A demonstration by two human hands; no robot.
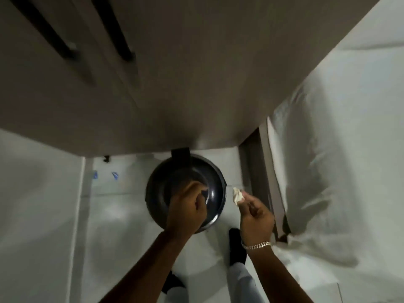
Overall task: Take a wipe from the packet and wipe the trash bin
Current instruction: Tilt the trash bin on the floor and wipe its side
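One round black bin [185, 193] stands on the pale floor [122, 226] just below a grey cabinet [175, 84] that carries two dark handles, and the view looks straight down on its shiny lid. Two bare hands are in view: the left hand [188, 213] lies over the lid with fingers curled — whether it grips anything I cannot tell — and the right hand [255, 217], with one bracelet [255, 246] at the wrist, pinches one crumpled white wipe [237, 195] just beside the bin's right edge. Two dark shoes show below the arms, and white fabric [328, 149] hangs at the right.
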